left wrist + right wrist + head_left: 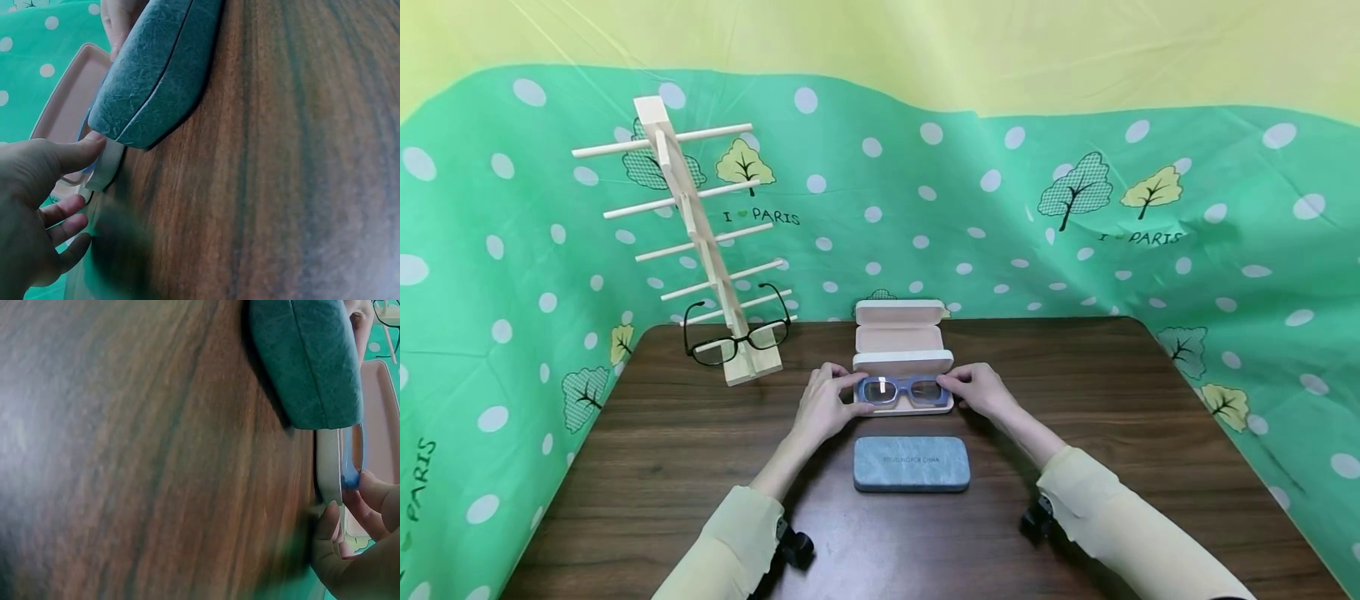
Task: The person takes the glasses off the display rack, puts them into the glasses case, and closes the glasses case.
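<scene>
From where I stood, the blue glasses (pixel 904 384) were kept level within the lower half of the white case (pixel 904 365), the left hand (pixel 823 404) pinching one end between thumb and forefinger and the right hand (pixel 985 392) the other, presumably so that neither side would tip; whether the frame touched the floor beneath it, I couldn't quite make out. The lid (pixel 898 338) stood raised on the far side, leaving the near side free to reach across, while the closed blue case (pixel 912 467) sat just in front, clear of both grips.
</scene>
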Motion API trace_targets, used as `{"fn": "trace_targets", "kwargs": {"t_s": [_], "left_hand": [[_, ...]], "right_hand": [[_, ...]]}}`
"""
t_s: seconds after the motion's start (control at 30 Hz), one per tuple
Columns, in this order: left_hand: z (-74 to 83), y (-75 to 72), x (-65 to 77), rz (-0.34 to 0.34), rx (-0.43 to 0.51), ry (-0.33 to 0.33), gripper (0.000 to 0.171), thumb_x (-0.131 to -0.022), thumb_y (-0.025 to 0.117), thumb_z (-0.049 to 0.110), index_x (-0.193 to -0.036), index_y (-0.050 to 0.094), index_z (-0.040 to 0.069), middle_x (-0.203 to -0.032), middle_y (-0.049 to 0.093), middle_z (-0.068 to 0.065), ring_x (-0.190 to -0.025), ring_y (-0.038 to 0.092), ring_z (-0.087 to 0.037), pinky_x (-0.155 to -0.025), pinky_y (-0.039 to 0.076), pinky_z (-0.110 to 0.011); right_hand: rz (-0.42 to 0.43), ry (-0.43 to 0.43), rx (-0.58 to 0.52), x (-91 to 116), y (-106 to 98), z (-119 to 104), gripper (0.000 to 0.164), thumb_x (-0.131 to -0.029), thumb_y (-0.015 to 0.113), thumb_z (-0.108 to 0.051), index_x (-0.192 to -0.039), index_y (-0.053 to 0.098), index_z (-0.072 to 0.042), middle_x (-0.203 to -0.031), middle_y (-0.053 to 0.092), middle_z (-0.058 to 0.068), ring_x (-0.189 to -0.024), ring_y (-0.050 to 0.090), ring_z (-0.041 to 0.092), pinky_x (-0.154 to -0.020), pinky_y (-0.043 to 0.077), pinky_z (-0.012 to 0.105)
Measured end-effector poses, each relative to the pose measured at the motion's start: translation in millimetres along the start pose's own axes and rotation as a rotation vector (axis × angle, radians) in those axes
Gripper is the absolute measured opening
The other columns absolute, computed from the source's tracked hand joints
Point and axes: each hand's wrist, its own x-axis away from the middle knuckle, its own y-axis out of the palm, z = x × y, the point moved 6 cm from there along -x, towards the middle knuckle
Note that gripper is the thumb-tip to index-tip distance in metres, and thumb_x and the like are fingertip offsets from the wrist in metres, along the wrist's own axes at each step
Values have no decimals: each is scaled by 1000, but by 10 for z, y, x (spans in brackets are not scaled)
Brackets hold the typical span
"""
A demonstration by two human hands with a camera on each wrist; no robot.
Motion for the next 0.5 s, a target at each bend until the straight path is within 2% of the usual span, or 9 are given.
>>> {"fn": "trace_targets", "kwargs": {"t_s": [0.23, 0.5], "left_hand": [[-38, -1, -31, -71, 8, -47, 54, -77, 91, 34, -127, 75, 24, -125, 61, -13, -113, 53, -30, -96, 48, -46], [-51, -2, -59, -102, 35, -40, 52, -79, 90, 31, -127, 75, 21, -125, 61, -15, -114, 52, -31, -98, 46, -46]], "right_hand": [[-6, -32, 4, -8, -10, -10, 28, -101, 67, -20, -112, 75, 5, -110, 73, 19, -87, 67, 21, -69, 59, 31], [19, -41, -5, -1, -19, 5, 22, -100, 68, -14, -112, 75, 3, -114, 73, 20, -84, 68, 20, -67, 60, 29]]}}
